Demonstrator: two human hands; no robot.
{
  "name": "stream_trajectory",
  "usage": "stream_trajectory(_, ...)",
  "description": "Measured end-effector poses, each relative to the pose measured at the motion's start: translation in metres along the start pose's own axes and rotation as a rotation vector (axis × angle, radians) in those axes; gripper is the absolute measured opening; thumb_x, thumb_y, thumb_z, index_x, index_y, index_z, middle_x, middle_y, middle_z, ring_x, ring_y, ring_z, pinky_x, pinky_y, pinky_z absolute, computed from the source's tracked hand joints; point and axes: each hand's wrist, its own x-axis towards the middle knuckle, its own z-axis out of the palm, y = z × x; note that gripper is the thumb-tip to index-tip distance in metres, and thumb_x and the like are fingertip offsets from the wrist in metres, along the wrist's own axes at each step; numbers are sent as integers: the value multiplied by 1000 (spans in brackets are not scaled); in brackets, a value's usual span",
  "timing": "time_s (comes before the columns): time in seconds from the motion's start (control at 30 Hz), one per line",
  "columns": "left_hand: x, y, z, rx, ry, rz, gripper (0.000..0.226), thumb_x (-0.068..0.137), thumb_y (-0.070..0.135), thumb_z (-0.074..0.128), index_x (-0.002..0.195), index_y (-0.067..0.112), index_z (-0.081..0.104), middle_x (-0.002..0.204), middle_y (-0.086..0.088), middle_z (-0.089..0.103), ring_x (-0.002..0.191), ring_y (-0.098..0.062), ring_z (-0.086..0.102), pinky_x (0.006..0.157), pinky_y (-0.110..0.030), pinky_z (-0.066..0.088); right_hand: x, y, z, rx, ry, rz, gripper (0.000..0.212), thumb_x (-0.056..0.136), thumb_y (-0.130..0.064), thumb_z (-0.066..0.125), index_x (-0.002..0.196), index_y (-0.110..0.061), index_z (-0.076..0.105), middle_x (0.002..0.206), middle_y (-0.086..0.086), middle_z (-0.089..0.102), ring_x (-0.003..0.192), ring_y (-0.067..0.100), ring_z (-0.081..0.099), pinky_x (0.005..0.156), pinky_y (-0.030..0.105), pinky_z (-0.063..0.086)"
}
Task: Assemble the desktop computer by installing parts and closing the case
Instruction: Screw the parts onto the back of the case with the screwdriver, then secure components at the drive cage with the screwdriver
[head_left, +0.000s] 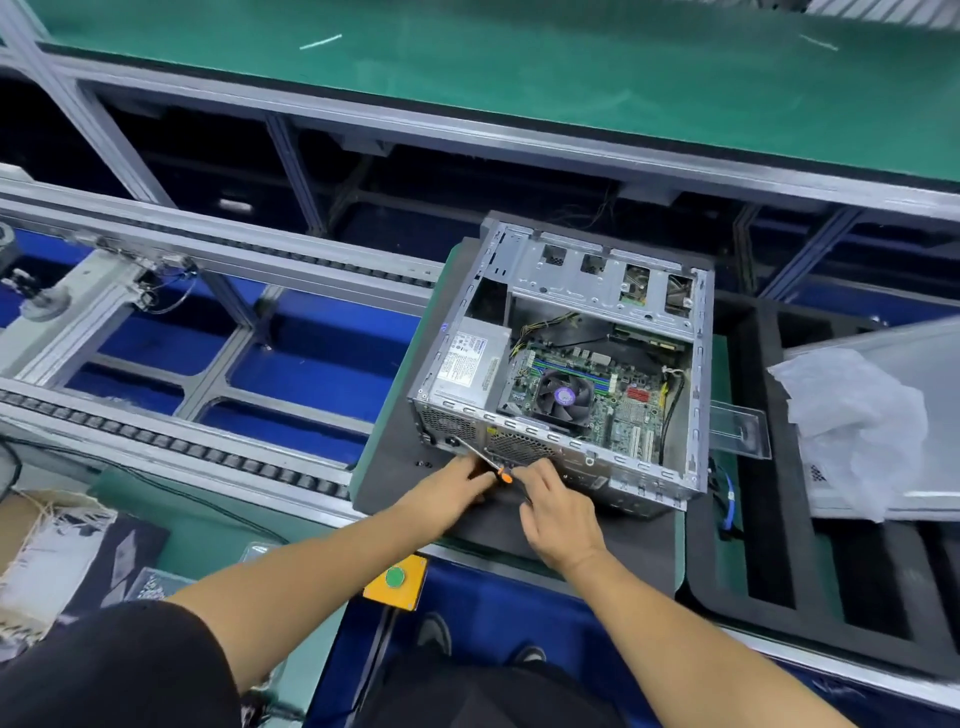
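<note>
Open computer case (566, 364) lying on its side on a dark foam mat (415, 499), on the conveyor line's tabletop, side panel off, motherboard (597, 395) with its round cooler fan (563, 399) and the grey power supply (470, 361) exposed. Left hand (457, 493) curled around a screwdriver (480, 460) with an orange-and-black handle, shaft angled up and left toward the case's perforated rear face. Right hand (558, 512) just beside it, fingers bent at the handle end near the case's lower edge; cannot tell whether gripping the tool or only touching it. Two small dark screws (424, 463) loose on the mat left of the hands. Crumpled white plastic sheet (852, 415) well to the right; yellow box with a green button (395, 578) near the front edge
</note>
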Motion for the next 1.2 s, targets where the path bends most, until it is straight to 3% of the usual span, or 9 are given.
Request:
stream_trajectory(0.17, 9, -5, -12, 213, -96, 216, 27, 103, 45, 46, 115, 23, 56, 120, -4, 61, 113, -25, 59, 89, -39, 43, 5, -21, -8, 26, 187, -135, 39, 82, -23, 44, 121, -24, 47, 102, 4, 63, 46, 27, 55, 32, 28, 38)
stream_trajectory(0.33, 5, -2, -22, 423, -258, 168, 50, 100, 9, 49, 148, 14, 36, 153, -25, 33, 137, -43, 39, 109, -54, 37, 18, -34, -20, 30, 382, -256, 48, 79, -18, 48, 127, -22, 50, 100, 5, 67, 48, 24, 58, 33, 30, 44)
stream_trajectory(0.57, 8, 2, -69, 295, -194, 370, 33, 100, 16, 54, 132, 13, 47, 123, -18, 53, 104, -33, 55, 84, -44, 47, 72, -37, -70, 199, 654, -88, 41, 84, -15, 46, 121, -27, 58, 99, -2, 60, 63, 19, 55, 46, 26, 40)
stream_trajectory(0.67, 12, -7, -117, 100, -57, 420, 20, 97, 52, 47, 97, 34, 55, 101, 13, 59, 96, 5, 52, 72, -25, 39, 94, -24, -91, 213, 618, 74, 34, 87, -19, 43, 116, -28, 59, 100, -9, 58, 66, 11, 52, 50, 24, 34)
stream_trajectory(0.73, 19, -22, -152, 151, 70, 417, 20, 92, 57, 46, 93, 38, 54, 99, 22, 56, 92, 12, 49, 68, -20, 35, 107, -11, -99, 226, 546, 154, 31, 90, -17, 44, 115, -31, 56, 103, -11, 61, 70, 8, 52, 53, 22, 34)
stream_trajectory(0.8, 29, -36, -181, -5, 126, 272, 12, 92, 26, 53, 97, 34, 59, 102, 22, 53, 87, 5, 48, 74, -13, 37, 119, 1, -102, 254, 449, 223, 30, 93, -16, 45, 116, -35, 52, 105, -12, 62, 75, 9, 54, 57, 26, 34)
stream_trajectory(0.87, 51, -46, -198, -153, 298, 222, 33, 83, -11, 52, 102, 14, 62, 104, 5, 53, 83, 0, 47, 77, -11, 41, 128, 12, -103, 239, 404, 316, 29, 93, -17, 46, 116, -34, 51, 101, -14, 59, 75, 11, 56, 58, 30, 33)
stream_trajectory(0.93, 74, -47, -208, -339, 361, 110, 22, 92, -8, 51, 96, 12, 59, 98, -5, 61, 79, -11, 59, 71, -24, 46, 136, 23, -103, 203, 399, 409, 24, 92, -19, 50, 113, -32, 50, 96, -11, 59, 72, 14, 56, 57, 31, 31)
stream_trajectory(1.2, 157, -43, -212, -382, -20, 147, 9, 98, 10, 65, 91, 12, 59, 90, 1, 73, 87, -16, 70, 81, -41, 58, 165, 67, -110, 100, 339, 509, 11, 90, -26, 52, 95, -34, 45, 83, -9, 58, 61, 14, 52, 53, 29, 26)
